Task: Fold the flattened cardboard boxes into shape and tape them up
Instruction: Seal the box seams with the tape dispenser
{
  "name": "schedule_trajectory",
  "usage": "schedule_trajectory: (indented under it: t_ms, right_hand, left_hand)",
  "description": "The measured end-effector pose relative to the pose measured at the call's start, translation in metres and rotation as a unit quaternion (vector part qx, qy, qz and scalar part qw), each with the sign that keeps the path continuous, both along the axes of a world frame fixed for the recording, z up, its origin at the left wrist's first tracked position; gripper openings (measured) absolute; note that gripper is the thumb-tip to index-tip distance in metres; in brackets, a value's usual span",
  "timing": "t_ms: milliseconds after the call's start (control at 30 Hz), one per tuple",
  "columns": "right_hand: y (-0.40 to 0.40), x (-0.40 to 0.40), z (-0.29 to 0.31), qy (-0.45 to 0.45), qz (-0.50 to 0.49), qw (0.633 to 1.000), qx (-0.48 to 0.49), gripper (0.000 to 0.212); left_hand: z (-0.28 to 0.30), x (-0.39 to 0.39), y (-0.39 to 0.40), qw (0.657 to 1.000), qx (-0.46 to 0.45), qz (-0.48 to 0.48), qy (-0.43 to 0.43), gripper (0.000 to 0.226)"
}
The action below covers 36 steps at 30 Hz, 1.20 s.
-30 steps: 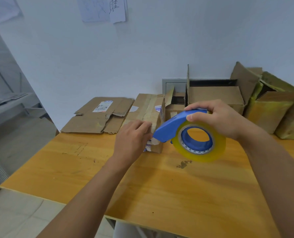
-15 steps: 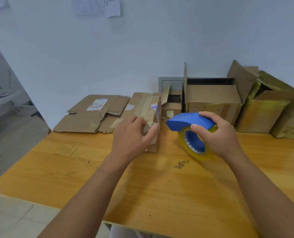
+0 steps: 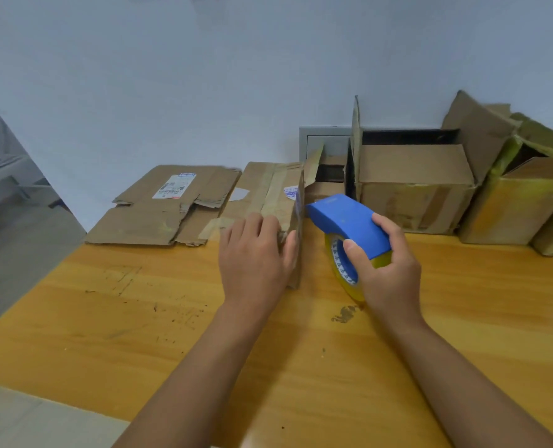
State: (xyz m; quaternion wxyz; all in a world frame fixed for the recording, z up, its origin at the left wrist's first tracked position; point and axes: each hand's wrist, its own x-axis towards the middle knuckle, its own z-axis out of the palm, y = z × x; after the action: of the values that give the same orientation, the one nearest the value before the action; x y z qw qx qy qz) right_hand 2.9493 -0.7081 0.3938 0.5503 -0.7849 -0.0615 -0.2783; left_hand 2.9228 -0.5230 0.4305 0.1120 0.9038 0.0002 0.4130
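Here, left hand (image 3: 255, 257) steadying box (image 3: 268, 195), right hand (image 3: 388, 270) gripping dispenser (image 3: 349, 221)

Your left hand (image 3: 255, 253) rests on the near end of the small cardboard box (image 3: 270, 195), thumb against its right edge. The box is brown, worn, striped with old tape and standing folded on the surface (image 3: 139, 318). Your right hand (image 3: 386, 266) grips the blue tape dispenser (image 3: 349, 221) with its yellowish roll, just right of the box, nose pointing at the box's upper right edge. A flattened box (image 3: 159, 205) with a white label lies left of it.
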Motion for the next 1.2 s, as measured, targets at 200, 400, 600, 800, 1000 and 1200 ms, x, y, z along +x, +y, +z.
schedule_trajectory:
  t_ms: [200,400,600,800,1000,1200]
  right_hand:
    - [-0.003,-0.004,-0.005,-0.007,0.006,1.000,0.015,0.068]
    - [-0.004,-0.007,-0.006,-0.004,0.007,1.000,0.020,0.065]
    - [-0.006,-0.007,-0.008,-0.007,0.008,1.000,0.017,0.060]
    - [-0.007,-0.007,-0.008,-0.007,0.013,1.000,0.014,0.059]
    - [-0.009,-0.007,-0.008,-0.007,0.017,1.000,0.012,0.062]
    - [-0.009,-0.007,-0.008,-0.005,0.024,1.000,0.013,0.067]
  left_hand:
    - [-0.005,0.000,-0.007,1.000,0.020,0.007,-0.020,0.033]
    - [0.003,-0.004,-0.011,1.000,0.025,0.013,-0.001,0.028]
    - [0.018,-0.006,0.000,0.999,0.016,-0.021,0.045,0.038]
    - [0.014,-0.006,0.009,0.997,0.038,-0.053,0.042,0.027]
    - [0.034,-0.009,0.020,0.986,-0.012,-0.101,0.135,0.034]
    - [0.058,0.009,0.038,0.953,-0.058,-0.146,0.258,0.022]
